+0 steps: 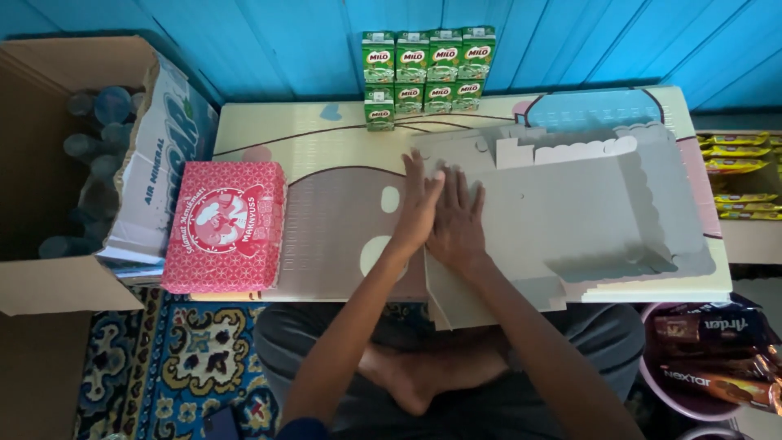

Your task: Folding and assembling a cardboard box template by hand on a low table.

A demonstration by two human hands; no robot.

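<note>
The person's left hand and right hand are bare, without rings, watch or gloves. Both forearms are uncovered, with no sleeve reaching them. Grey trousers cover the legs, and one foot is bare. A dark blue edge of cloth shows near the left elbow.

Dim, bluish indoor light, soft shadows, slight blur, no glare

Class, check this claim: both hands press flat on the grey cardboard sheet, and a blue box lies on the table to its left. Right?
Not quite. The head view shows the box is red, not blue. Both the left hand and right hand do press flat on the grey cardboard sheet.
</note>
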